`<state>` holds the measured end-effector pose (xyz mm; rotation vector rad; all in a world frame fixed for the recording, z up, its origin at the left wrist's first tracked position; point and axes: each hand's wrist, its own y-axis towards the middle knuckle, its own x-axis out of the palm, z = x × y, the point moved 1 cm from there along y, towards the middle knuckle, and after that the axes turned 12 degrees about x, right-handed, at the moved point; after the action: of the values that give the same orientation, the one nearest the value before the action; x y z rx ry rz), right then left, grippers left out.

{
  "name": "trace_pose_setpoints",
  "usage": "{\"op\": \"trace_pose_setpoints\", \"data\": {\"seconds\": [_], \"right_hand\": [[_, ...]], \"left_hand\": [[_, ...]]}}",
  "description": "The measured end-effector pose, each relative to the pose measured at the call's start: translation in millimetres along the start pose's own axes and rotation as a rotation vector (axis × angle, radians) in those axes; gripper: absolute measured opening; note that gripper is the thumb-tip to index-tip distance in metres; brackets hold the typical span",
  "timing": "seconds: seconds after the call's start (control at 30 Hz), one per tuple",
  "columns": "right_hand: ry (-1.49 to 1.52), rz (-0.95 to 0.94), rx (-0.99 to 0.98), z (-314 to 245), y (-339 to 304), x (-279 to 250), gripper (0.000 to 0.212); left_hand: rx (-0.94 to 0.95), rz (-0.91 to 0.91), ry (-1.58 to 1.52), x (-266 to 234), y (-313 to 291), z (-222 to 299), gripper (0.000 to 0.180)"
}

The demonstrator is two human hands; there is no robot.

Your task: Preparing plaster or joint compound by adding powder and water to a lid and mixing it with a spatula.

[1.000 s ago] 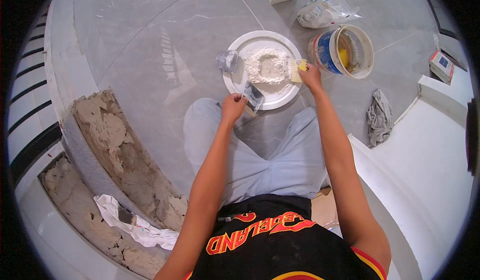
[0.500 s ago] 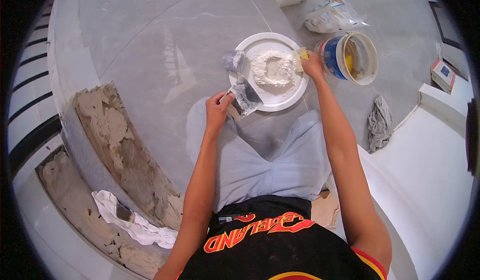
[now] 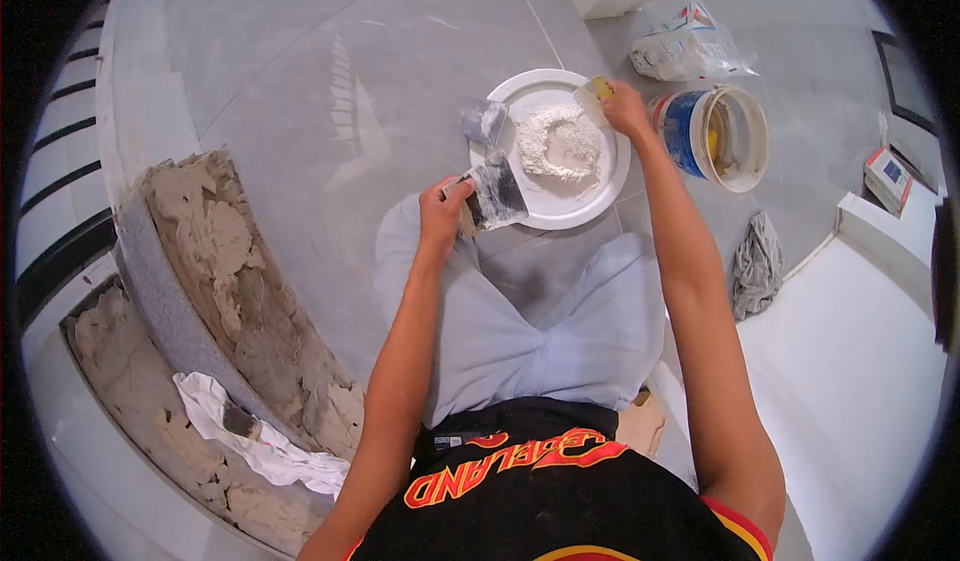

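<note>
A mound of white powder (image 3: 570,144) with a hollow in it lies on a round white tray (image 3: 618,176) on the floor before me. My right hand (image 3: 625,111) is closed on a yellowish scraper (image 3: 594,98) at the tray's far right edge, its blade over the tray beside the powder. My left hand (image 3: 443,213) grips a wide putty knife (image 3: 497,197), its dark blade smeared with white powder and held over the tray's near left rim. A small bluish-grey piece (image 3: 483,123), its kind unclear, rests on the left rim.
Right of the tray, a blue and white bucket (image 3: 680,133) lies tipped, something yellow inside. Beyond it sits a plastic bag (image 3: 685,51). A grey rag (image 3: 757,266) lies near a white ledge (image 3: 850,301). At left are a mortar-covered step (image 3: 225,241) and a white cloth (image 3: 250,441).
My right hand and the yellowish scraper have moved farther away along the tray's right side. The hollow in the powder looks smaller. The left hand's blade has turned slightly.
</note>
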<state>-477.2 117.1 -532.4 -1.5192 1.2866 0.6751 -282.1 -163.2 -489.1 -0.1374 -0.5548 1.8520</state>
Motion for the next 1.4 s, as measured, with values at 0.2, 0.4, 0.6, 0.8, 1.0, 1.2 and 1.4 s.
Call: {"op": "trace_pose_setpoints", "data": {"seconds": [0.2, 0.4, 0.6, 0.8, 1.0, 1.2, 1.4], "right_hand": [[-0.186, -0.163, -0.167, -24.7, 0.5, 10.0, 0.031], [-0.181, -0.111, -0.478, -29.4, -35.7, -12.3, 0.028], [-0.078, -0.074, -0.349, -40.6, 22.7, 2.4, 0.026], [-0.294, -0.319, -0.408, -80.9, 37.4, 26.6, 0.023], [-0.5, -0.309, -0.738, -97.8, -9.5, 25.5, 0.024], [-0.351, -0.091, -0.866, -57.5, -73.3, -10.0, 0.022], [0.195, 0.123, -0.285, 9.7, -123.8, -10.0, 0.018]], "left_hand": [[-0.045, -0.016, -0.033, -2.6, -1.0, -2.0, 0.018], [-0.047, -0.018, -0.076, 1.1, -0.1, 6.6, 0.018], [-0.034, -0.022, -0.068, -3.6, 1.6, 1.7, 0.018], [-0.051, -0.017, -0.038, 2.1, -1.1, 7.4, 0.021], [-0.034, 0.014, 0.034, -2.3, -1.7, 5.5, 0.021], [0.251, 0.12, 0.588, 29.4, -0.2, -4.9, 0.021], [0.225, 0.074, 0.702, 32.3, 24.1, -43.2, 0.03]]}}
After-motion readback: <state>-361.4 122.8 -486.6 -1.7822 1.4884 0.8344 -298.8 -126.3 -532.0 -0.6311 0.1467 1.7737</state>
